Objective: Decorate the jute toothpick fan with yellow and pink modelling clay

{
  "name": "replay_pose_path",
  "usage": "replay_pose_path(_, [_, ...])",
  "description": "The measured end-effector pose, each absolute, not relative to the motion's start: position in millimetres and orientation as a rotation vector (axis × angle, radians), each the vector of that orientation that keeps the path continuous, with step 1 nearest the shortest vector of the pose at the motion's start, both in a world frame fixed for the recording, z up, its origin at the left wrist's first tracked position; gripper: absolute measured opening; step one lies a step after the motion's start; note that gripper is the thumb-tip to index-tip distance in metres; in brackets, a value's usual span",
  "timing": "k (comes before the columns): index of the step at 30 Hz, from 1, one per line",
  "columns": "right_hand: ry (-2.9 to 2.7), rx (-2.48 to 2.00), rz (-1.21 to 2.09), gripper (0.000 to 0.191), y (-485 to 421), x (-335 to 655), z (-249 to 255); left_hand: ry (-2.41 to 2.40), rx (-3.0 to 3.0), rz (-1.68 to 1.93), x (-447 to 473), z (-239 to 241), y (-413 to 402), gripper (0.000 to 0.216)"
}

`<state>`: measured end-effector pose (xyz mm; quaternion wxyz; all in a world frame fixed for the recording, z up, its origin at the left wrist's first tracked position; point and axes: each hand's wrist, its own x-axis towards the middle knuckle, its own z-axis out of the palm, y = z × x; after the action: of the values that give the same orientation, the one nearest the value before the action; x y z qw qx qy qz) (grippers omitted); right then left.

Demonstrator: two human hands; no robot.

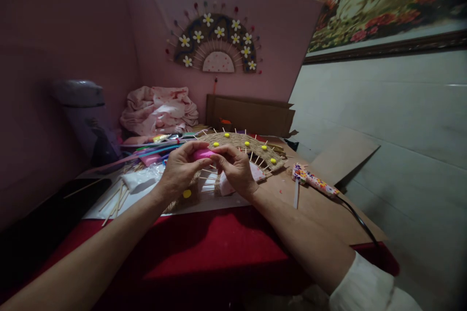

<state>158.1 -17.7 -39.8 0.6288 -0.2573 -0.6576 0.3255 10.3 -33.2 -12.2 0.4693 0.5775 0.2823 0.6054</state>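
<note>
No lettering, brand, number or sign can be read, perhaps because of dim light.

Pink lump [203, 154] between left hand [182, 164] and right hand [235, 166]

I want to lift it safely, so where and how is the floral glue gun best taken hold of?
The glue gun seems best held by its handle, coming from above and the right: that long part points right, away from the pale stick, the cord trailing off its end.
</note>
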Motion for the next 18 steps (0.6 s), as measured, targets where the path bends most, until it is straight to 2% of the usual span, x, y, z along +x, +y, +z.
replay_pose_path(3, [-1.486,-0.597,0.701,0.021,-17.2,158.3,-39.8,0.734,1.384,1.483,9.5,-10.7,-32.9,0.046])
replay_pose_path(9, [-1.550,-0.624,0.594,0.013,-16.2,160.3,-42.2,0.776,1.459,1.409,6.8,-8.1,-33.4,0.031])
replay_pose_path(12, [-1.565,-0.622,0.584,0.021,-15.5,161.0,-43.7,0.759,1.447,1.476,7.0,-8.3,-33.3,0.029])
replay_pose_path(18, [-1.588,-0.621,0.619,0.017,-16.8,160.2,-41.9,0.736,1.406,1.491,6.1,-9.3,-31.4,0.035])
